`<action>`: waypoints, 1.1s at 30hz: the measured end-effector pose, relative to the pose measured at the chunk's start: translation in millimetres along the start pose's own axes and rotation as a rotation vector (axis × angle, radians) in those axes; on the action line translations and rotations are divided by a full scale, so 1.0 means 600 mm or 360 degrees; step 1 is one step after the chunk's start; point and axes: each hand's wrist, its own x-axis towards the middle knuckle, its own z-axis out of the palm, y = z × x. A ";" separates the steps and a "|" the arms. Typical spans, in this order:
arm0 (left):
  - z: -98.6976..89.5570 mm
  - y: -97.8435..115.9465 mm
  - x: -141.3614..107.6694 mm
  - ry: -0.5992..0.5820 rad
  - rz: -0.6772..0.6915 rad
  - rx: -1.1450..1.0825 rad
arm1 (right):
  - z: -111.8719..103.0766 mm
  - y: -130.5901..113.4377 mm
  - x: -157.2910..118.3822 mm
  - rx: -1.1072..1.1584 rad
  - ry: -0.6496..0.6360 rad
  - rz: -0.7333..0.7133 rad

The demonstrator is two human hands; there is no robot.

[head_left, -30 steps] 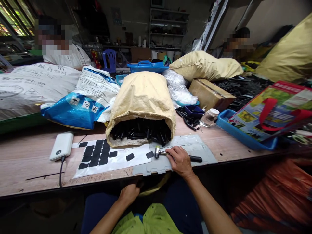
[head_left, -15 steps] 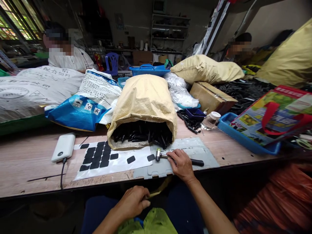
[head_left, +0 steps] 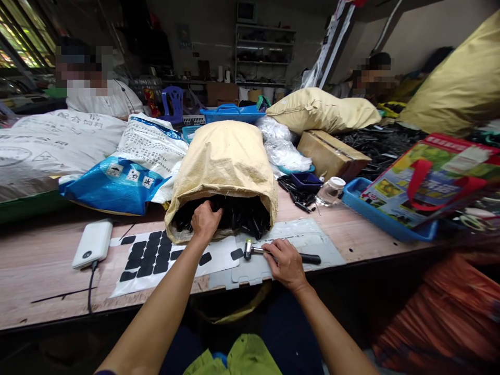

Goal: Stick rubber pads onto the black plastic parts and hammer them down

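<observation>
A yellowish sack (head_left: 230,156) lies with its mouth toward me, full of black parts (head_left: 250,216). My left hand (head_left: 206,220) reaches into that mouth, its fingers bent at the black parts; whether they grip one is hidden. On the grey mat (head_left: 312,239) my right hand (head_left: 285,262) is closed around the shaft of a small hammer (head_left: 310,258), whose head points left. Left of the mat lies a white sheet (head_left: 222,260) with black rounded patches (head_left: 148,255).
A white power bank (head_left: 94,242) with a cable lies left, below a blue and white bag (head_left: 136,161). To the right are a glass jar (head_left: 330,191), a blue tray (head_left: 390,221) and a cardboard box (head_left: 330,153). Two people (head_left: 101,96) sit beyond the table.
My left hand has moved up from below the table edge into the sack's mouth. My right hand stays on the hammer. The view has shifted slightly.
</observation>
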 end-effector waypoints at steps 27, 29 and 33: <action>0.003 -0.148 -0.155 -0.0568 0.0794 -0.0298 | -0.002 0.002 0.004 -0.0007 -0.0019 -0.0008; 0.003 -0.149 -0.155 -0.0592 0.0762 -0.0325 | -0.008 -0.001 0.009 0.0009 -0.0032 -0.0012; 0.001 -0.149 -0.154 -0.0596 0.0715 -0.0394 | -0.025 -0.034 0.020 0.0221 -0.0010 0.0069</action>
